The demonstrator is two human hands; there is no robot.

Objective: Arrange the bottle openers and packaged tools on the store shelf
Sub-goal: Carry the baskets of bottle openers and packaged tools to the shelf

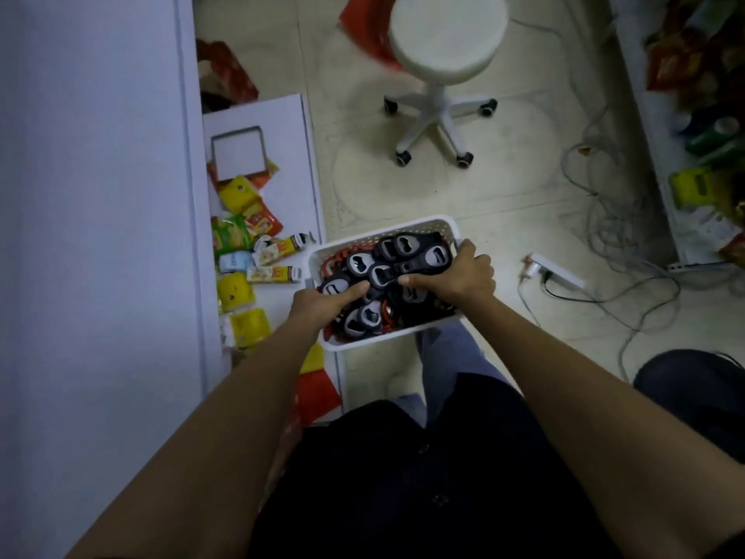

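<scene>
A tall white panel (pixel 92 195) walls off the whole left side. At its foot the low shelf (pixel 290 163) is crowded with packets (pixel 246 219) along its left part, leaving a bare strip beside the basket (pixel 411 229). Bottle openers (pixel 387 272) heap the basket to its rim, and the left hand (pixel 322 306) and right hand (pixel 463 276) grip its two sides. Open floor (pixel 504 187) lies ahead up to the stool (pixel 447 38). On the right, a power strip (pixel 558 272) and tangled cables (pixel 612 232) clutter the way to the stocked right shelf (pixel 645 135).
</scene>
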